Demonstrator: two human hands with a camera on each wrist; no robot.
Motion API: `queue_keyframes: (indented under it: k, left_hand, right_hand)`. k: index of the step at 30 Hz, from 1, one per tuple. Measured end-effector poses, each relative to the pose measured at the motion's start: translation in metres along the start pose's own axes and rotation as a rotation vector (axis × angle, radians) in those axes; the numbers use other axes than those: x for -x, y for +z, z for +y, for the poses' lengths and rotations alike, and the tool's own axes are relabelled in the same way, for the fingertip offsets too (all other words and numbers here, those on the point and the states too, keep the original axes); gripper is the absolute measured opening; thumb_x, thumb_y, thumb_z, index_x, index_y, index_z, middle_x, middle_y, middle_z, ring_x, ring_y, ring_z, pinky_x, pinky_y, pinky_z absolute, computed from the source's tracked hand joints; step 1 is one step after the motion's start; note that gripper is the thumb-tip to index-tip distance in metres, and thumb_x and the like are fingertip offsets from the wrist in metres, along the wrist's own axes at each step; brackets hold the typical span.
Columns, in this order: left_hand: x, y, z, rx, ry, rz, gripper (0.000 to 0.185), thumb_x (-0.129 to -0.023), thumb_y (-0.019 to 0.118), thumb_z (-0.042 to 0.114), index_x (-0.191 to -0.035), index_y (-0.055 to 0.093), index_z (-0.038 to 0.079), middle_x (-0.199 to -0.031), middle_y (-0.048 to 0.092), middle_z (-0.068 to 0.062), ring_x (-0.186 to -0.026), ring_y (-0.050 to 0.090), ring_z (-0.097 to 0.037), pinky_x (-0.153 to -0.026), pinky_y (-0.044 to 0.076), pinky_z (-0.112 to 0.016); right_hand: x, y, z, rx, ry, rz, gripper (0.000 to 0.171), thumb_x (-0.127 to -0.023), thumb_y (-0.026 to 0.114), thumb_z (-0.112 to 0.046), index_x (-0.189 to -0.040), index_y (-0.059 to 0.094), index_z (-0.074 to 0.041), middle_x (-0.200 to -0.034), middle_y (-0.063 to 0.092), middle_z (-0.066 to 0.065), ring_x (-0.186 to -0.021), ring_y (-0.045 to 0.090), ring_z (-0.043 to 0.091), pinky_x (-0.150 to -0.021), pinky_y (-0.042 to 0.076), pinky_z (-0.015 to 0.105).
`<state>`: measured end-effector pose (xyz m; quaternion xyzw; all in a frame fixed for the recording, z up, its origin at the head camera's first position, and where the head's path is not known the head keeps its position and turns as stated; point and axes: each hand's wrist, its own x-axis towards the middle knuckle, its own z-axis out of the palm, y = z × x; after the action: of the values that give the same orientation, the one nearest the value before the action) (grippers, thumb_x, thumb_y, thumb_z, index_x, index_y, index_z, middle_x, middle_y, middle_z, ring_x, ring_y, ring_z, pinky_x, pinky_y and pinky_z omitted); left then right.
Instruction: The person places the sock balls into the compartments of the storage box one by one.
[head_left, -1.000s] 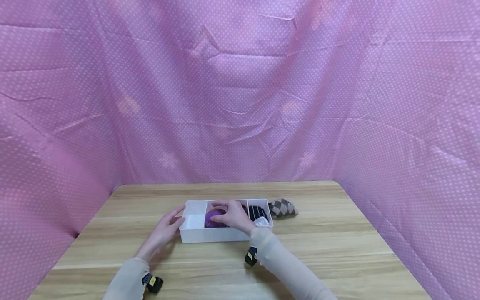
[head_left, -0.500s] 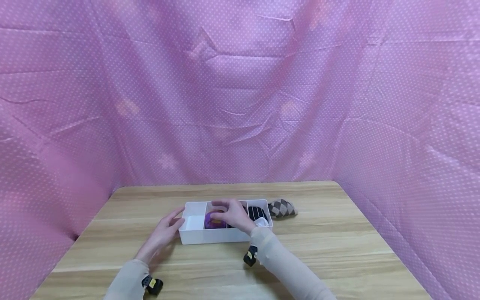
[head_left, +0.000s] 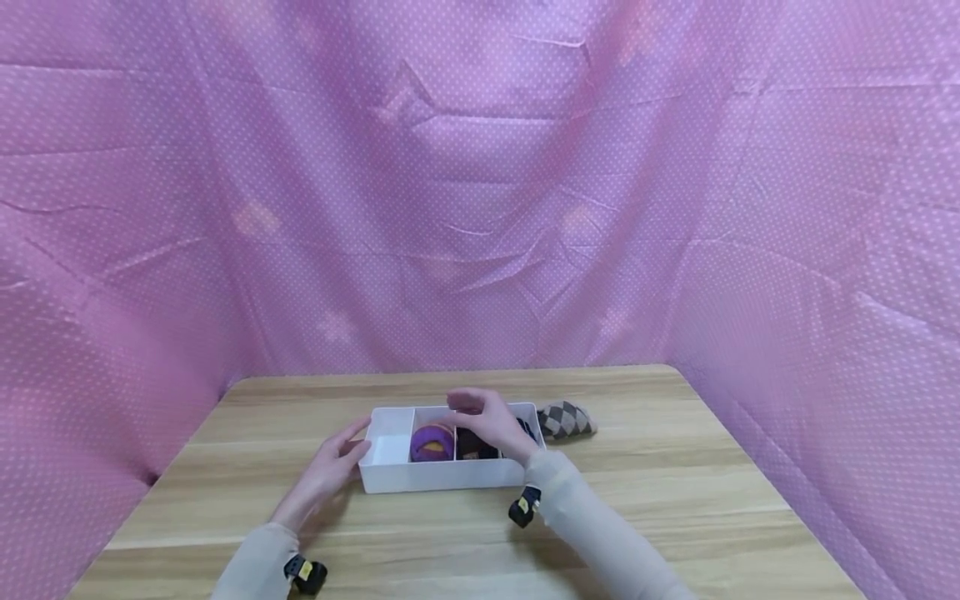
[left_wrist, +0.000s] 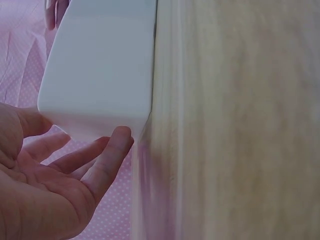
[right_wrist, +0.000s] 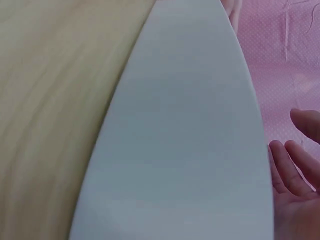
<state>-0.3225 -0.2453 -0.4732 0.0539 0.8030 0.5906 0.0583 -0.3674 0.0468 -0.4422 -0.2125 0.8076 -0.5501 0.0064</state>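
Observation:
A long white divided box (head_left: 442, 478) stands on the table. My left hand (head_left: 330, 460) rests against its left end; in the left wrist view the fingertips (left_wrist: 121, 132) touch that end wall. A rolled purple sock (head_left: 432, 435) with a yellow-orange patch sits in the second compartment from the left. Right of it lies a dark brown sock (head_left: 472, 445), partly covered by my right hand (head_left: 491, 419). This hand hovers over the box with fingers spread and holds nothing. A black striped sock (head_left: 528, 428) at the right end is mostly hidden behind it.
A brown and beige argyle sock (head_left: 567, 421) lies on the wooden table (head_left: 420, 550) by the box's right end. The leftmost compartment (head_left: 391, 448) shows its bare white floor. Pink dotted cloth (head_left: 480, 208) hangs around the back and sides.
My right hand has let go of the purple sock and moved right, over the brown sock. The purple sock has turned to show its yellow-orange patch. My left hand stays at the box's end.

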Motion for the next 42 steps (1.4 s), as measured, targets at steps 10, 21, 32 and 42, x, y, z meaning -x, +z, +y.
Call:
queue_keyframes:
  k: [10,21,32,42]
  left_hand:
    - [0.008,0.002,-0.001,0.042,0.018,-0.009,0.054,-0.104,0.045,0.013,-0.155,0.026,0.008,-0.143,0.041,-0.037,-0.125,0.053,-0.044,-0.099,0.054,-0.046]
    - [0.011,0.004,-0.005,0.058,0.005,-0.088,0.059,-0.104,0.048,0.020,-0.157,0.022,0.013,-0.147,0.038,-0.033,-0.128,0.052,-0.041,-0.103,0.052,-0.046]
    - [0.017,-0.003,-0.003,0.099,-0.010,-0.121,0.060,-0.103,0.049,0.022,-0.157,0.023,0.020,-0.148,0.036,-0.035,-0.122,0.057,-0.040,-0.102,0.052,-0.047]
    - [0.021,0.001,-0.004,0.086,0.008,-0.125,0.060,-0.104,0.048,0.022,-0.157,0.021,0.017,-0.149,0.032,-0.038,-0.125,0.053,-0.045,-0.101,0.052,-0.047]
  right_hand:
    - [0.014,-0.034,0.007,-0.074,-0.004,0.025,0.041,-0.091,0.070,-0.015,-0.130,0.062,-0.005,-0.127,0.065,0.017,-0.117,0.063,0.029,-0.102,0.053,0.037]
    - [0.037,-0.075,0.026,-0.141,0.054,0.116,0.042,-0.091,0.070,-0.014,-0.130,0.060,-0.003,-0.127,0.065,0.017,-0.119,0.061,0.029,-0.102,0.053,0.035]
    - [0.046,-0.101,0.034,-0.087,0.087,0.178,0.042,-0.092,0.069,-0.013,-0.131,0.061,-0.001,-0.128,0.065,0.018,-0.108,0.064,0.017,-0.084,0.052,0.014]
    - [0.057,-0.127,0.058,-0.077,0.095,0.208,0.047,-0.089,0.072,-0.018,-0.131,0.060,-0.002,-0.129,0.065,0.016,-0.115,0.064,0.026,-0.091,0.056,0.023]
